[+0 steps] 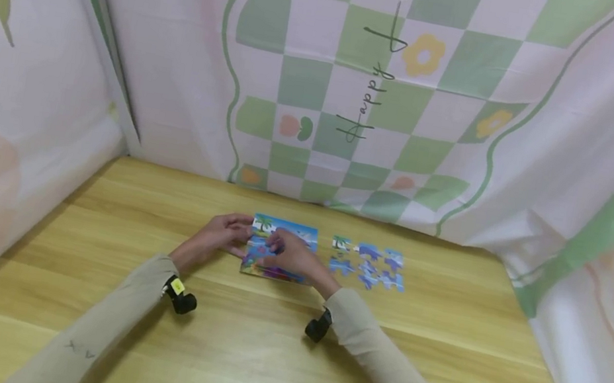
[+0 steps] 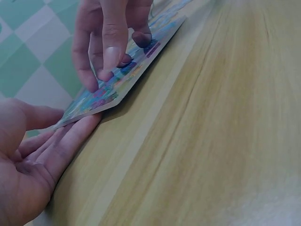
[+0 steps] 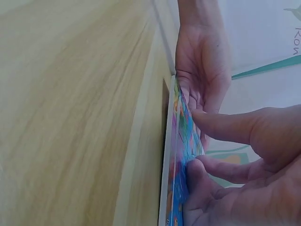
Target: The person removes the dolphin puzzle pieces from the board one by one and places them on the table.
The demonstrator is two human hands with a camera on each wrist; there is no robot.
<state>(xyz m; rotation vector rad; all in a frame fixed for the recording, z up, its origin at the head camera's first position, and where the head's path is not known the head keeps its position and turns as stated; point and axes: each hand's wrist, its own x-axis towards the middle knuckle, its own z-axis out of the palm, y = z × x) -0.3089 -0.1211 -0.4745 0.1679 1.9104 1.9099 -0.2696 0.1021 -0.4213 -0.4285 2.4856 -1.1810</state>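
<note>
A colourful jigsaw puzzle board (image 1: 301,228) with a palm tree and sea scene lies on the wooden table. My left hand (image 1: 222,233) pinches its left edge; in the left wrist view the thumb lies near the top face and the fingers reach under the board, which is tilted up slightly there. My right hand (image 1: 293,256) is over the board's middle. In the right wrist view its thumb and bent fingers (image 3: 225,127) touch the picture, spaced apart, and no loose piece shows between them. The hand hides part of the picture.
Several loose jigsaw pieces (image 1: 370,268) lie in rough rows just right of the board. The wooden table (image 1: 245,356) extends toward me and to both sides. A printed curtain (image 1: 353,92) hangs behind the far edge, with more cloth on the left and right.
</note>
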